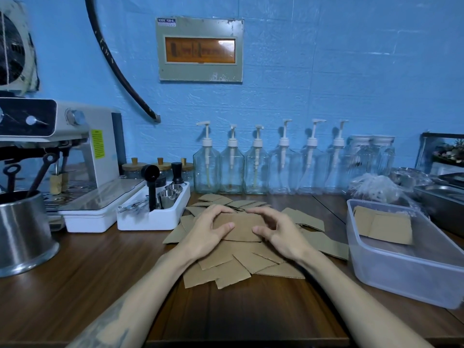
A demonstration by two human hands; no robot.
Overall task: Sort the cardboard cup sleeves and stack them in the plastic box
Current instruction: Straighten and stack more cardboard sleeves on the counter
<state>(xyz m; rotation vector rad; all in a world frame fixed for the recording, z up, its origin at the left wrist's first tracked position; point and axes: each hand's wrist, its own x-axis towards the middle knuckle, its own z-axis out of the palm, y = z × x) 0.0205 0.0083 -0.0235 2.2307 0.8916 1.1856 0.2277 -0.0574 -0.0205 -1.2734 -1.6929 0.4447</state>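
Blue wall backs our wooden counter (100, 267), where our left hand (209, 231) and right hand (278, 233) each pinch an end of one sleeve (242, 228), fingers curled over its far edge and thumbs on its face. Under and around that grip lies the loose pile (241, 267) of flat sleeves, too overlapped for us to count. Right of the grip, the plastic box (401, 277) holds a small stack (384, 226) at its far end; we cannot tell how many. Beyond the grip stand six pump bottles (256, 169). Left of it, a white tray (153, 217) holds steel cups and tools.
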